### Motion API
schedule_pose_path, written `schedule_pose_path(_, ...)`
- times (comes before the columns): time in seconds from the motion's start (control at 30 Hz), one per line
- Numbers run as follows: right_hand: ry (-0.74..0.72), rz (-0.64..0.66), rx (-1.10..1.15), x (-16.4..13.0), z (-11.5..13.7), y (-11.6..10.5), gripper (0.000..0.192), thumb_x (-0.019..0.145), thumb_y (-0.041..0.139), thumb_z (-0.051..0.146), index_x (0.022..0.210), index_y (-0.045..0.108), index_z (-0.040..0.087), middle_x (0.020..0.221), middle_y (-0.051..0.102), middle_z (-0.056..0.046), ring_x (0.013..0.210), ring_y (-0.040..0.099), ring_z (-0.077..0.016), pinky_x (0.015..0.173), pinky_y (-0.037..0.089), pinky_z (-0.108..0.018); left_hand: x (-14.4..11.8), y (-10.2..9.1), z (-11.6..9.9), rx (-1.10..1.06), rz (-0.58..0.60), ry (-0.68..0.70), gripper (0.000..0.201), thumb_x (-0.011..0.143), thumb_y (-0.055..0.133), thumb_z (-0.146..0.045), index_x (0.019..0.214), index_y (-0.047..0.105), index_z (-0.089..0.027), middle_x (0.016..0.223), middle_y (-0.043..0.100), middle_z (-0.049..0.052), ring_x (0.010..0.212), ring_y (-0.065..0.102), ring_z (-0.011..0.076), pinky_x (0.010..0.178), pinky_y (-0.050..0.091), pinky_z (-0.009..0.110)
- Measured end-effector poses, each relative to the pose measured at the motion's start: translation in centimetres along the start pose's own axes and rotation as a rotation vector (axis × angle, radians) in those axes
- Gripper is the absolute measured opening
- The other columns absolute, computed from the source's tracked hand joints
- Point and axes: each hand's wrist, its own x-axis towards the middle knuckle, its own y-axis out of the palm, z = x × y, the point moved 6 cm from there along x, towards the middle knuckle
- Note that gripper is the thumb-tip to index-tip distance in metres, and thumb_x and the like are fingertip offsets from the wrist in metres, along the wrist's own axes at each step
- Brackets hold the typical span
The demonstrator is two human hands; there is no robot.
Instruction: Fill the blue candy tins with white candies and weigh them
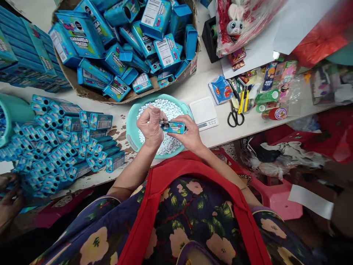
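Currently small blue box lies long axis left-right over the bowl of white pellets. Right hand fingers clamp its right end; left hand fingers pinched together at its open left end.

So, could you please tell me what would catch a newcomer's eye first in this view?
Probably the teal basin of small white candies at the centre, over which the left hand and right hand hold a small blue box. Next, the cardboard carton heaped with blue boxes at top left, and the stacked small blue boxes spread along the table's left side.
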Motion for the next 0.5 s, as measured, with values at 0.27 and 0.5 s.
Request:
schedule_pose_path(0.27,0.082,0.019,0.015,-0.3,-1.2,-0.9,0.038,0.066,0.086,0.034,0.099,0.070,0.026,0.101,0.066,-0.002,0.100,0.064,-0.0210,0.093,0.051,-0.038,0.2,0.6,0.2,-0.074,0.043,-0.052,0.058,0.080,0.064,-0.065,0.053,0.040,-0.019,0.049,0.038,-0.005,0.039,0.037,0.0051,0.038,0.029,0.021)
schedule_pose_path(0.5,0.084,0.017,0.118,-0.4,-1.8,-3.0,0.045,0.062,0.087,0.044,0.099,0.069,0.026,0.103,0.066,-0.002,0.101,0.064,-0.0208,0.091,0.053,-0.037,2.0,-1.4,1.7,-0.158,0.021,-0.320,0.060,0.083,0.059,-0.067,0.056,0.034,-0.020,0.050,0.038,-0.006,0.037,0.033,0.0034,0.035,0.025,0.021)
